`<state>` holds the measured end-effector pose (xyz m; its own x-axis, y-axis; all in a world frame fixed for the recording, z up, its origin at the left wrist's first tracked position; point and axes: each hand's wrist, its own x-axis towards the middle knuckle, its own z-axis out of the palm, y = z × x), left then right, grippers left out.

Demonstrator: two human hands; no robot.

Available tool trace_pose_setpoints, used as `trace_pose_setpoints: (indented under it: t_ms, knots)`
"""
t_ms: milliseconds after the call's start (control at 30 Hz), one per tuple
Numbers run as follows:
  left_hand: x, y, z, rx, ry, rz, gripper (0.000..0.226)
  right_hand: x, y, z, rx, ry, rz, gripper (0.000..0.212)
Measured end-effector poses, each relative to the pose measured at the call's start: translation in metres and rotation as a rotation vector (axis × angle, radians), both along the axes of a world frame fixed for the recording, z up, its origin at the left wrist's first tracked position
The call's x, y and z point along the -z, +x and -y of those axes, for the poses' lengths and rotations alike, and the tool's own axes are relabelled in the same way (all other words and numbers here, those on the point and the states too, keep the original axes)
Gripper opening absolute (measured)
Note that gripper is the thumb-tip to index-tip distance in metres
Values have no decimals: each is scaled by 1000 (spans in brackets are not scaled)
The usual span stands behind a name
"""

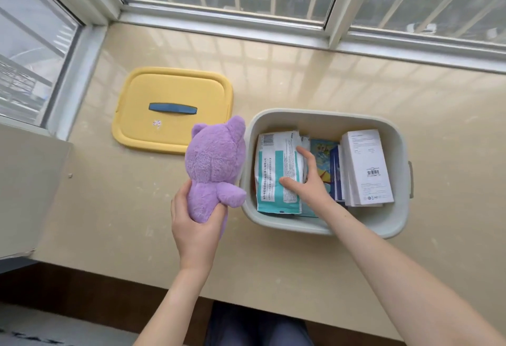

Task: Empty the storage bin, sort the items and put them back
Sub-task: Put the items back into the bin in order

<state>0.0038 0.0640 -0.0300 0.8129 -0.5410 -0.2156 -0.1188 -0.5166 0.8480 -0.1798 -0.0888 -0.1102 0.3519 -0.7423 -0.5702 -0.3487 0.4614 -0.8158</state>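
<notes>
A grey storage bin [325, 118] stands open on the beige sill, right of centre. Inside lie a white and teal packet [276, 162], a colourful box [324, 151] and a white box [367, 164] at the right. My right hand [306, 178] reaches into the bin, thumb and fingers closing around the right edge of the teal packet. My left hand [194, 225] holds a purple plush toy [216, 164] by its lower body, just outside the bin's left wall, above the sill.
The bin's yellow lid [172, 90] with a blue handle [173, 108] lies flat to the left rear. Window frames [227, 14] border the sill at the back and left. The sill's front edge [246, 304] runs near my knees.
</notes>
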Motion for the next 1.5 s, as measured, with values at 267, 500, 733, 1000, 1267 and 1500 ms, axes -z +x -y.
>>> trace_pose_setpoints:
  t_ms: [267,500,733,1000,1267,1500]
  knots:
    - [3,0,-1,21,29,38,70,-5,3,-10,-69,-193,-380,81]
    - [6,-1,-1,47,23,64,71,5,13,-10,-26,-287,-433,80]
    - [5,1,-2,127,54,116,74,3,15,-10,-32,-368,-462,80]
    - [6,5,-6,257,46,213,79,8,29,-14,48,-345,-375,80]
    - [-4,10,-8,223,48,161,74,-9,22,-15,-60,-465,-452,68]
    - [-54,14,-19,317,-17,192,69,-91,-2,-40,-95,-901,-493,42]
